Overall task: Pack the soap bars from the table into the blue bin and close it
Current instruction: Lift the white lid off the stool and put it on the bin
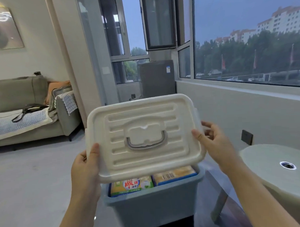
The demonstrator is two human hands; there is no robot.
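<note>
The blue bin (152, 203) stands low in the centre on a glass table. Two wrapped soap bars lie inside it: one with a green and yellow label (131, 185) on the left, one yellow with a barcode (173, 176) on the right. A white lid (143, 135) with a grey handle is tilted above the bin, its near edge over the bin's opening and its top facing me. My left hand (86, 166) grips the lid's near left corner, thumb on top. My right hand (213, 141) grips the lid's right edge, thumb on top and fingers behind.
A round pale stool top (275, 173) stands at the right, close to the bin. A grey sofa (27, 117) with a black bag is at the far left. A grey appliance (157, 79) stands by the windows behind. The glass table (208, 204) extends under and right of the bin.
</note>
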